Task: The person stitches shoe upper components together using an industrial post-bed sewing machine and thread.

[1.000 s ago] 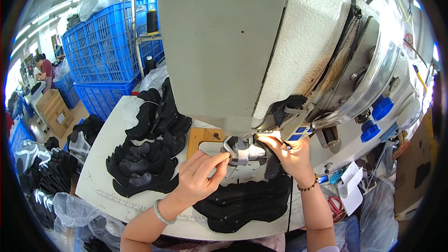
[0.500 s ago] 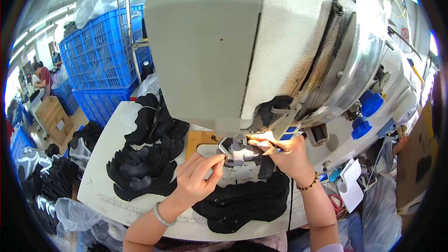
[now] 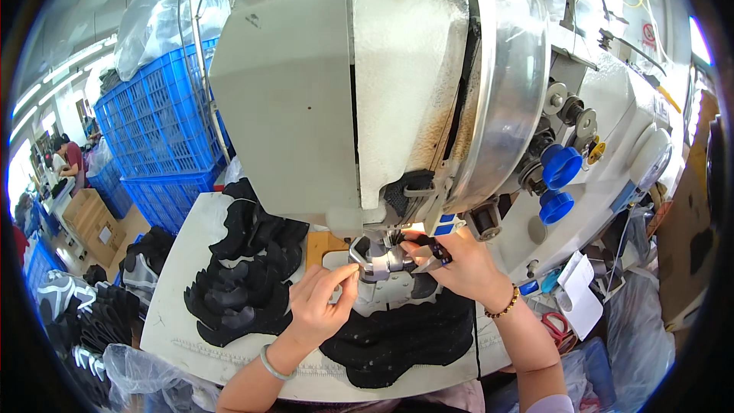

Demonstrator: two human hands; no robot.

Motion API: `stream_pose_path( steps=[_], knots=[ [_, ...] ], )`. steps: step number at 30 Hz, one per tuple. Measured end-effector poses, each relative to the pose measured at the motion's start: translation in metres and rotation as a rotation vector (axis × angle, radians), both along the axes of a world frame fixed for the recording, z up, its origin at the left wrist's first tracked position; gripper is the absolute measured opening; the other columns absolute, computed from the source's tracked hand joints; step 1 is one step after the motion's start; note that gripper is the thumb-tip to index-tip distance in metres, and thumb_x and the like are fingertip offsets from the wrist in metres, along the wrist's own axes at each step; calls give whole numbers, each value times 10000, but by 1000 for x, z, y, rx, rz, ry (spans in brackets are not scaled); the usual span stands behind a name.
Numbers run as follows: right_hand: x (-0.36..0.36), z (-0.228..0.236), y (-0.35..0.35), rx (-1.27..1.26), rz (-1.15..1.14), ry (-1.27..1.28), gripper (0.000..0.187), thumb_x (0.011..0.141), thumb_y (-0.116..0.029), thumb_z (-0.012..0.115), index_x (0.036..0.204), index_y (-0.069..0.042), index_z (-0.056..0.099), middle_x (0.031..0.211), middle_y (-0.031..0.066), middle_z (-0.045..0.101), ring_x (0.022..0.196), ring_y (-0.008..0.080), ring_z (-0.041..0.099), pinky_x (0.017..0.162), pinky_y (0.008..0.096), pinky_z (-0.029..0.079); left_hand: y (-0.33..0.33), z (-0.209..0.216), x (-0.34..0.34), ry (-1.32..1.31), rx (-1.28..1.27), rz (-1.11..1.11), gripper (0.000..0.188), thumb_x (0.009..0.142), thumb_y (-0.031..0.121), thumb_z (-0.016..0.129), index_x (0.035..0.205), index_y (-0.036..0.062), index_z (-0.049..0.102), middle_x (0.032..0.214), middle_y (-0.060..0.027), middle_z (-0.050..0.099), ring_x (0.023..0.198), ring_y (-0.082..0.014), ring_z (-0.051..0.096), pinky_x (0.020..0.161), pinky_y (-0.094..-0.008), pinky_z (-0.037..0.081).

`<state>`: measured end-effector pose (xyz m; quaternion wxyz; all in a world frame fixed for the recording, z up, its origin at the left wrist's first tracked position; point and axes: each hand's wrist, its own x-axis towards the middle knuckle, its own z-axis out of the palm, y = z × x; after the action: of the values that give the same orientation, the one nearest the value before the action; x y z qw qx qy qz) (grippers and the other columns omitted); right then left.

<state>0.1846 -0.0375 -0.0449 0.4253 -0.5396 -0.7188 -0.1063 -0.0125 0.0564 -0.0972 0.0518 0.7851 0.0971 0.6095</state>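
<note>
My left hand point(image 3: 319, 300) is closed in a pinch at the left side of the metal clamp point(image 3: 372, 261) under the sewing machine's head point(image 3: 294, 107). Whatever its fingertips hold is too small to make out. On the clamp's other side, my right hand point(image 3: 468, 266) is wrapped round a pair of thread snips point(image 3: 441, 251) with dark handles; a pale blade points toward the clamp. A small dark piece point(image 3: 423, 285) lies below the right fingers. Black shaped fabric pieces point(image 3: 397, 336) lie in a stack on the white table point(image 3: 172, 313) just in front of the clamp.
More black pieces point(image 3: 241, 291) are heaped on the table's left. Blue crates point(image 3: 157, 126) stand behind at left, and a cardboard box point(image 3: 93, 223) sits on the floor. Blue-knobbed tension dials point(image 3: 560, 167), red-handled scissors point(image 3: 556, 326) and white paper point(image 3: 579, 294) are at right.
The whole view has shifted, and the machine head now sits lower and further left in it. The snips in my right hand have turned. My left hand still pinches beside the clamp.
</note>
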Motion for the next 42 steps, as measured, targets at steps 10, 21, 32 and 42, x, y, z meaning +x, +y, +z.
stream_pose_path(
  steps=[10,21,32,42],
  knots=[
    [0,-8,1,33,-55,47,251,734,-67,734,976,-132,720,793,66,660,648,231,570,610,322,461,1,-1,1,14,-8,3,227,702,-74,711,905,1,644,642,-50,585,497,-157,500,417,-264,364],
    [-2,-10,-1,-56,-77,39,406,682,56,706,1065,-31,601,950,89,681,832,205,689,696,296,546,1,-1,2,13,-2,-7,218,711,-72,703,907,2,646,652,-42,592,481,-149,474,405,-260,344],
    [-11,-6,-60,38,-143,-8,391,690,-117,799,1020,-74,592,876,45,583,577,166,581,472,295,455,1,-4,4,-11,-6,-28,213,710,-74,703,901,5,650,640,-41,591,461,-133,442,397,-249,322],
    [-23,24,-72,-970,633,1407,406,988,-255,461,1237,65,463,883,28,502,736,122,490,647,251,412,0,-5,3,6,-26,-23,204,722,-71,700,906,4,654,589,-30,539,464,-137,434,418,-251,329]
  ],
)
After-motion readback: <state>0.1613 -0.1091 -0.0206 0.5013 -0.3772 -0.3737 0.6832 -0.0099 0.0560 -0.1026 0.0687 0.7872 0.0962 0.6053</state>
